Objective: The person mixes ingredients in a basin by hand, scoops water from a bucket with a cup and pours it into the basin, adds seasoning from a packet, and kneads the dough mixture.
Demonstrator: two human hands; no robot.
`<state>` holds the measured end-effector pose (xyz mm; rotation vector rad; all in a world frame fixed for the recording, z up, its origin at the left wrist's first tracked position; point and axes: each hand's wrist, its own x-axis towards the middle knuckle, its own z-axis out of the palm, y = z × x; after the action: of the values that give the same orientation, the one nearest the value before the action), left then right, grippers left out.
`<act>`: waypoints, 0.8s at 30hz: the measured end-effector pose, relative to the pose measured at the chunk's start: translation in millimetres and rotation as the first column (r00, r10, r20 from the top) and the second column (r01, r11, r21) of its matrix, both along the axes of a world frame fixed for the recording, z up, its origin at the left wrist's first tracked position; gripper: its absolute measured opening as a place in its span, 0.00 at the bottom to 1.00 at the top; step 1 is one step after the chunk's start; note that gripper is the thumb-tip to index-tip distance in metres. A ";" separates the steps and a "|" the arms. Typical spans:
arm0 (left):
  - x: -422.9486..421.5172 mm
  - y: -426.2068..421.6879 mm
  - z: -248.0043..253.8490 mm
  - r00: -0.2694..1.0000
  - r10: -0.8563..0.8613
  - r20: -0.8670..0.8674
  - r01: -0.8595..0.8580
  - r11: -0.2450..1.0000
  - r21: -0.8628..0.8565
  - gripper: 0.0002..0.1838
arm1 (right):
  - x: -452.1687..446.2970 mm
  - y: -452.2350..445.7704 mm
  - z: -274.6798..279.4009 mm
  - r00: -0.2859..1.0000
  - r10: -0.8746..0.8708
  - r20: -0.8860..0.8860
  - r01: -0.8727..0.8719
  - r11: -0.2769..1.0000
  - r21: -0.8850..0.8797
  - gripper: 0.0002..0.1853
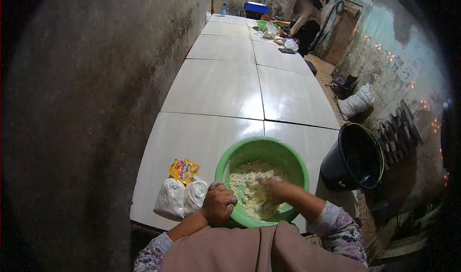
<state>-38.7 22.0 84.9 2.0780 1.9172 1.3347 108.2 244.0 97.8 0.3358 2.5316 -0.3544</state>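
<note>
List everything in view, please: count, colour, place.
Table: 1, white, centre
Near bowl: 1, green, on table
Mixture: 1, pale, inside
Bags: 2, white, bowl's left
Packet: 1, yellow, behind bags
Bucket: 1, black, bowl's right
Sack: 1, white, right side
Door: 1, brown, far right
Walls: several, mottled, around
Bottle: 1, blue, far left
Box: 1, blue, far end
Far bowl: 1, green, far end
Other person: 1, dark clothes, far right
Other items: unclear
Left hand: 1, bare, bowl's rim
Right hand: 1, bare, mixture
</note>
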 end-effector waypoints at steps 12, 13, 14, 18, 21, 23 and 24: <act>-1.8 -2.0 1.2 1.000 -0.004 0.012 0.004 0.999 -0.036 0.03 | -20.4 -17.4 36.1 0.913 -0.112 -0.392 0.153 0.985 0.075 0.21; -2.0 -1.7 -5.8 0.999 0.003 0.045 -0.001 0.999 -0.043 0.04 | -25.7 -20.0 63.3 0.936 -0.187 -0.297 0.199 0.980 0.011 0.23; -2.5 -1.3 -7.0 0.999 -0.001 0.045 0.003 0.999 -0.045 0.04 | -25.4 -18.2 72.4 0.936 -0.191 -0.296 0.203 0.979 0.010 0.23; -3.6 1.3 -10.6 0.999 -0.023 0.030 0.022 1.000 0.018 0.05 | -17.6 -5.1 88.2 0.926 -0.276 -0.257 0.263 0.961 -0.084 0.29; -4.1 -0.2 -6.5 0.999 -0.019 0.031 0.019 1.000 0.008 0.06 | 3.3 7.5 86.4 0.872 -0.339 -0.353 0.077 0.808 -0.585 0.29; -4.2 -0.6 -3.6 0.999 -0.023 0.035 0.023 1.000 -0.020 0.05 | 5.0 2.3 95.9 0.877 -0.338 -0.342 0.107 0.831 -0.546 0.27; -3.8 -0.3 -3.4 0.999 -0.022 0.026 0.022 1.000 -0.009 0.05 | 5.1 0.3 99.1 0.882 -0.337 -0.330 0.136 0.852 -0.506 0.25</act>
<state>-42.4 21.7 81.5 2.0608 1.8814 1.3387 113.3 244.3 197.0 0.4244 2.6838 -1.2351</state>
